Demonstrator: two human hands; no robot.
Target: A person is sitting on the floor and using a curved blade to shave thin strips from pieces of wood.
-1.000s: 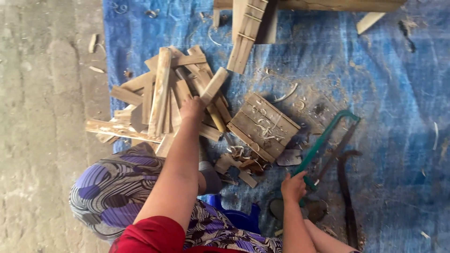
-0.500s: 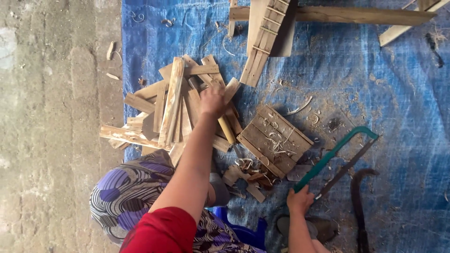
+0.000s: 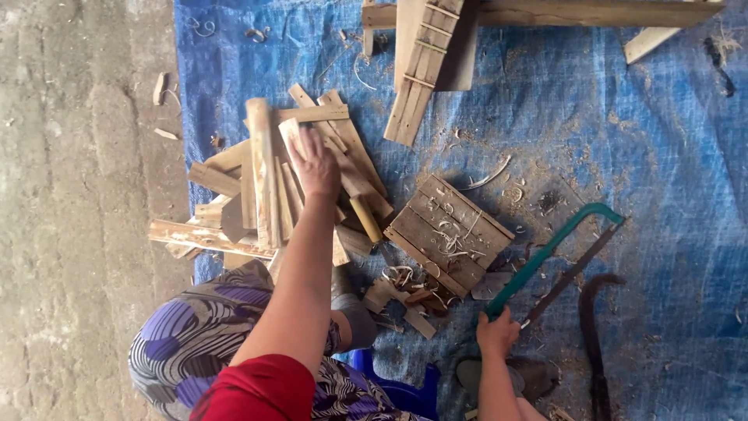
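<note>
Head view: left hand (image 3: 314, 164) lies open, palm down, on wood offcut pile (image 3: 265, 183); right hand (image 3: 497, 331) grips green-framed hacksaw (image 3: 555, 251) on blue tarp (image 3: 662, 156).

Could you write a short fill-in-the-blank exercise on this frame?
1. The left hand rests on a pile of ____ pieces.
2. The right hand holds a saw whose frame is ____.
3. Everything lies on a ____ tarp.

Missing words: wooden; green; blue
</note>
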